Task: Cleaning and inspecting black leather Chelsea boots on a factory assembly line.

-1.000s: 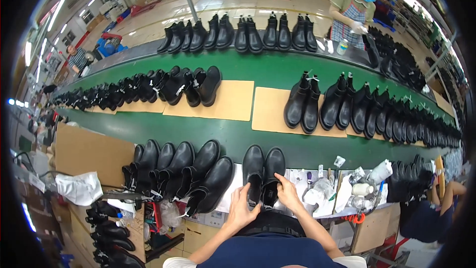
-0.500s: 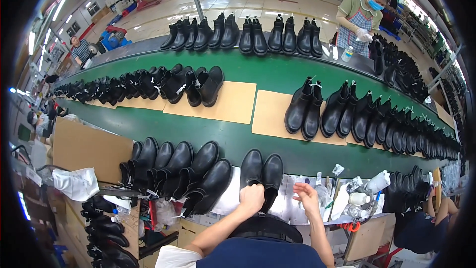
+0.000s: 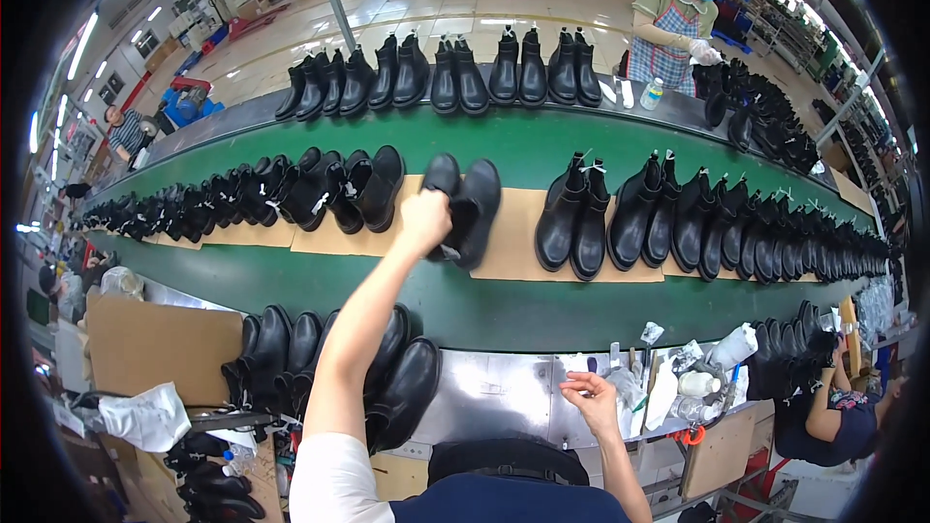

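Observation:
With my left arm stretched out over the green conveyor belt (image 3: 465, 302), my left hand (image 3: 426, 221) grips a pair of black ankle boots (image 3: 479, 208) by their shafts. The boots are at the cardboard sheet (image 3: 511, 261), toes pointing away; motion blurs them, and whether they rest on it I cannot tell. To their right stands an upright pair of black boots (image 3: 572, 218), and to their left is a row of boots lying toes away (image 3: 382, 189). My right hand (image 3: 593, 399) hangs above the metal worktable (image 3: 494, 392), fingers loosely bent and apart, holding nothing.
More black boots (image 3: 407, 392) lie at the near left, partly behind my left arm, beside a brown cardboard box (image 3: 160, 344). Bottles (image 3: 699, 384) and tools clutter the right of the worktable. Boots line the far ledge (image 3: 523, 114), where a masked co-worker (image 3: 678, 24) stands.
My left hand has carried the pair of boots from the metal worktable forward onto or over the belt's cardboard. My right hand has shifted slightly, and the whole view has moved a little.

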A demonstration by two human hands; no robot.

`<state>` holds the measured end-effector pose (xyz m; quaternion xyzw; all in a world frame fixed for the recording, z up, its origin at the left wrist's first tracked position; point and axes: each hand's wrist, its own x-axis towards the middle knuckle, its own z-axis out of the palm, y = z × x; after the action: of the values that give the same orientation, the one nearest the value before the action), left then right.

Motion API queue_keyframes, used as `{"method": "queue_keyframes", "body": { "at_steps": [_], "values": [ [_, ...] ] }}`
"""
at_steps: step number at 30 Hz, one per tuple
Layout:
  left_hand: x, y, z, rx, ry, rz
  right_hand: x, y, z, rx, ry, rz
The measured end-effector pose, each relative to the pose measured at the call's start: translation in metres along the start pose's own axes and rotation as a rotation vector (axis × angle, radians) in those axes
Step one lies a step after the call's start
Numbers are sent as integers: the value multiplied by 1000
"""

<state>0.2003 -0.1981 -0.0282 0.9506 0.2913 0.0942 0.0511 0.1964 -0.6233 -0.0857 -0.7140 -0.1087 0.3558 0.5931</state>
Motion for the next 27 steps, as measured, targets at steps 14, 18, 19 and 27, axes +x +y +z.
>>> {"method": "queue_keyframes", "body": {
  "at_steps": [14,18,19,27],
  "values": [
    [-72,68,4,-754,401,-31,56,-80,23,219,-43,-178],
    [-134,112,-12,-932,313,-13,70,-116,56,114,-34,-260],
    [-145,121,-13,-973,313,-15,71,-114,62,46,-19,-312],
    [-191,157,-11,-1067,316,-49,40,-95,84,-137,5,-472]
  ]
}}
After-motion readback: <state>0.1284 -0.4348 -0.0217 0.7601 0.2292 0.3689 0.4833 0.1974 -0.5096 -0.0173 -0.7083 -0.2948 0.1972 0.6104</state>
